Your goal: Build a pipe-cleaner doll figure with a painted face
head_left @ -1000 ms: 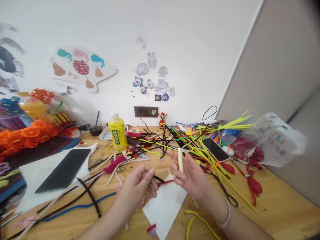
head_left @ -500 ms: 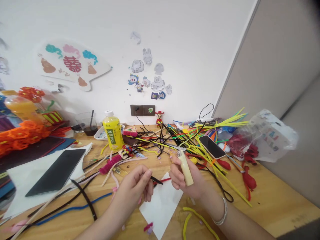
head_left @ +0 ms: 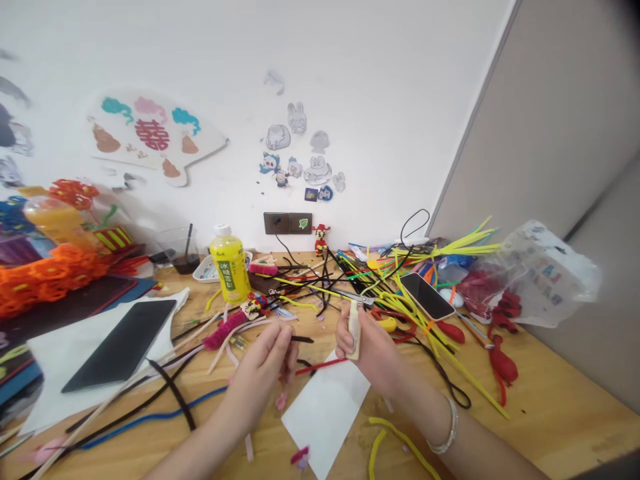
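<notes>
My left hand [head_left: 273, 353] pinches a short piece of black pipe cleaner [head_left: 303, 339], its end pointing right. Closed around a pale yellow lighter [head_left: 353, 333], my right hand [head_left: 375, 350] is just to the right of that end, with a gap between them. No flame shows. A red pipe cleaner [head_left: 320, 366] lies below, over the upper part of a white sheet of paper [head_left: 327, 413]. Beyond my left hand rests a magenta fuzzy stick figure [head_left: 227, 328] with a small head.
A yellow drink bottle [head_left: 230, 267] stands at the back left. Yellow pipe cleaners [head_left: 425, 320], scissors [head_left: 356, 297], a phone [head_left: 427, 297] and red balloons [head_left: 503, 363] crowd the right. On the left lie a dark tablet [head_left: 120, 343] and a blue pipe cleaner [head_left: 155, 417].
The lighter has turned more upright and shifted slightly left. My left hand has risen a little, and the black piece now points nearly level. The view has moved slightly.
</notes>
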A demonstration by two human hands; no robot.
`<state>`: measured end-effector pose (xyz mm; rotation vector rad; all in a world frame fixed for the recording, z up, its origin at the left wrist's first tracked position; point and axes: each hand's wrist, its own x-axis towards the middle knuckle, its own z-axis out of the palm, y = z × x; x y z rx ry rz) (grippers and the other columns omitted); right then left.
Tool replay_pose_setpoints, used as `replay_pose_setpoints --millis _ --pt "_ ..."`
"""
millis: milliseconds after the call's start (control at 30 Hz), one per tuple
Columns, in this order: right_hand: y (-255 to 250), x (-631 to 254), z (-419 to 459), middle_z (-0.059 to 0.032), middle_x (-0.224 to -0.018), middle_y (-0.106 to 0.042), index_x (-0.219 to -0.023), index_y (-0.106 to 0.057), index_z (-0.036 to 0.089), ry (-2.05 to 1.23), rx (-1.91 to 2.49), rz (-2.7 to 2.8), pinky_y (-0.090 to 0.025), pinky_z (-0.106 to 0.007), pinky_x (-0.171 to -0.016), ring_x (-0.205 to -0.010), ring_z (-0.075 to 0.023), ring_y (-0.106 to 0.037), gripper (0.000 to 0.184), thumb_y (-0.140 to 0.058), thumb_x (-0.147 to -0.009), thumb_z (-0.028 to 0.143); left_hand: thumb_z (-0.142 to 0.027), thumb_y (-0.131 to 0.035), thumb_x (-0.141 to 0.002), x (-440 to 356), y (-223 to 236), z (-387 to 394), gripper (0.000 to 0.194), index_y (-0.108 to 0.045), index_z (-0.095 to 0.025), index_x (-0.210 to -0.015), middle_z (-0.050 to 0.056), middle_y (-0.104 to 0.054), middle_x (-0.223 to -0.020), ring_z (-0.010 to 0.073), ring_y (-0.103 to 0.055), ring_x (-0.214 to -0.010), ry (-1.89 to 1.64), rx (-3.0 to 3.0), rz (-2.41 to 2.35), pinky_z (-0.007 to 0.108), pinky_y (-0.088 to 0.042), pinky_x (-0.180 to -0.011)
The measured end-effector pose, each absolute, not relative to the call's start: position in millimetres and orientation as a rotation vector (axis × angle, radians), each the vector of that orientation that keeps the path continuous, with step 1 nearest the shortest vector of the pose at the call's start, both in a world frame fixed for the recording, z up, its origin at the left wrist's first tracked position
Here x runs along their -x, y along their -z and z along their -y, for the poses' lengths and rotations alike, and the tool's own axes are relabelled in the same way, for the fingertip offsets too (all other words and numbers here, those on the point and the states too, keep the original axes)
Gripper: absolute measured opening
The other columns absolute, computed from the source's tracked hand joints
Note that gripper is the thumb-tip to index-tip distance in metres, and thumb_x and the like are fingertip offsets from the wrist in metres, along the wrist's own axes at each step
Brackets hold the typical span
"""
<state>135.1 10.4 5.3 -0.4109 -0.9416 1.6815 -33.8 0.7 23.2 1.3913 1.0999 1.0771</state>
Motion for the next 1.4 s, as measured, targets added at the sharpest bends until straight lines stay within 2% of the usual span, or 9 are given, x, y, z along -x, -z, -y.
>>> replay_pose_setpoints --millis 100,200,367,500,600,700,867,1000,1400 --pt "1 -134 -12 0.0016 -0.065 -0.047 -0.090 -0.052 0.019 -1.636 0.450 1.006 -0.040 -0.025 -0.061 -0.058 -0.0100 -0.044 0.019 -0.049 -0.082 0.036 -0.048 -0.047 -0.072 38 -24 -6 0.032 -0.038 -0.021 -0.058 -0.008 -0.042 -0.043 0.0074 -0.040 -0.036 -1.117 -1.444 -1.124 0.020 -0.034 -0.039" --pt "7 -133 -11 0.0029 -0.065 -0.045 -0.098 -0.050 0.022 -1.568 0.502 1.127 -0.042 -0.027 -0.058 -0.054 -0.0099 -0.042 0.021 -0.045 -0.084 0.038 -0.044 -0.046 -0.073 42 -21 -10 0.031 -0.035 -0.021 -0.054 -0.009 -0.038 -0.039 0.0078 -0.035 -0.035 -1.112 -1.566 -1.202 0.021 -0.030 -0.040" --pt "9 -132 -8 0.0018 -0.071 -0.048 -0.095 -0.050 0.021 -1.541 0.636 1.206 -0.042 -0.025 -0.058 -0.059 -0.0101 -0.047 0.027 -0.046 -0.081 0.044 -0.042 -0.036 -0.081 43 -15 -10 0.034 -0.032 -0.022 -0.053 -0.008 -0.033 -0.043 0.0091 -0.033 -0.040 -1.128 -1.739 -1.249 0.022 -0.029 -0.044" --pt "6 -133 -9 0.0022 -0.072 -0.053 -0.084 -0.043 0.021 -1.408 0.640 1.398 -0.041 -0.026 -0.059 -0.056 -0.0099 -0.051 0.021 -0.049 -0.081 0.041 -0.042 -0.030 -0.084 42 -10 -8 0.032 -0.035 -0.022 -0.060 -0.008 -0.035 -0.050 0.0101 -0.036 -0.044 -1.092 -1.661 -1.152 0.022 -0.031 -0.044" --pt "8 -135 -11 0.0059 -0.064 -0.050 -0.085 -0.040 0.023 -1.346 0.689 1.427 -0.040 -0.024 -0.055 -0.051 -0.0090 -0.048 0.021 -0.051 -0.080 0.040 -0.040 -0.031 -0.085 42 -10 -6 0.030 -0.037 -0.021 -0.062 -0.006 -0.038 -0.053 0.0106 -0.038 -0.049 -1.082 -1.706 -1.139 0.023 -0.032 -0.047" --pt "12 -136 -13 0.0052 -0.067 -0.043 -0.088 -0.045 0.022 -1.317 0.793 1.421 -0.038 -0.022 -0.052 -0.053 -0.0082 -0.044 0.027 -0.054 -0.076 0.044 -0.039 -0.031 -0.085 44 -14 -7 0.030 -0.037 -0.021 -0.061 -0.006 -0.038 -0.054 0.0113 -0.037 -0.051 -1.058 -1.791 -1.192 0.023 -0.031 -0.049" --pt "12 -135 -11 0.0028 -0.059 -0.039 -0.067 -0.049 0.017 -1.247 0.848 1.563 -0.033 -0.024 -0.049 -0.050 -0.0093 -0.035 0.045 -0.034 -0.079 0.058 -0.037 -0.030 -0.085 45 -19 -6 0.030 -0.036 -0.021 -0.059 -0.004 -0.038 -0.057 0.0128 -0.038 -0.055 -1.013 -1.950 -1.284 0.025 -0.030 -0.052" --pt "11 -135 -12 0.0034 -0.050 -0.035 -0.055 -0.040 0.019 -1.252 0.876 1.626 -0.028 -0.025 -0.048 -0.048 -0.0101 -0.034 0.042 -0.032 -0.081 0.050 -0.034 -0.030 -0.084 46 -21 -4 0.030 -0.036 -0.021 -0.058 -0.004 -0.040 -0.057 0.0134 -0.039 -0.057 -0.944 -2.019 -1.279 0.025 -0.030 -0.054" --pt "10 -138 -15 0.0044 -0.051 -0.032 -0.055 -0.036 0.019 -1.390 0.905 1.648 -0.020 -0.024 -0.044 -0.046 -0.0084 -0.026 0.026 -0.032 -0.075 0.034 -0.031 -0.031 -0.082 47 -23 -3 0.028 -0.033 -0.022 -0.055 -0.004 -0.036 -0.055 0.0130 -0.037 -0.054 -0.948 -1.932 -1.229 0.025 -0.029 -0.052"
